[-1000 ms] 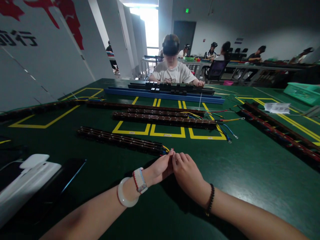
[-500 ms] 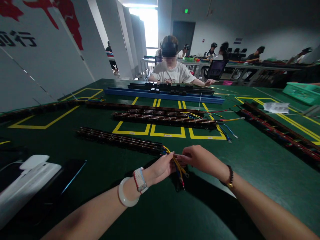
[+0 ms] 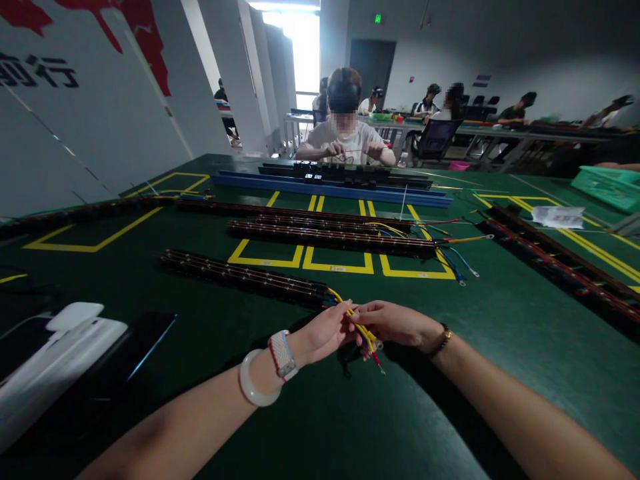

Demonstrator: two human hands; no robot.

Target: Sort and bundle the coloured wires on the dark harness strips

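A bundle of yellow, blue and red wires (image 3: 367,335) with metal lugs at their tips comes out of the right end of a long black strip with copper-coloured rods (image 3: 245,279). My left hand (image 3: 330,331) is closed around these wires close to the strip's end. My right hand (image 3: 395,323) pinches the same wires from the other side, its fingertips meeting those of the left. The lug ends hang below both hands, tilted down to the right. Some fingers of each hand are hidden behind the wires.
Beyond the hands more rod strips (image 3: 330,233) lie over yellow tape outlines. A blue rail (image 3: 330,190) crosses behind them, with a person (image 3: 345,127) seated opposite. Further strips (image 3: 565,267) lie right, near a green basket (image 3: 607,185). A dark phone-like slab (image 3: 145,347) lies left.
My right hand has turned and lowered, its fingers now pinching the wires beside the left hand. The wire ends have swung right. The person opposite has brought both hands together at the chest.
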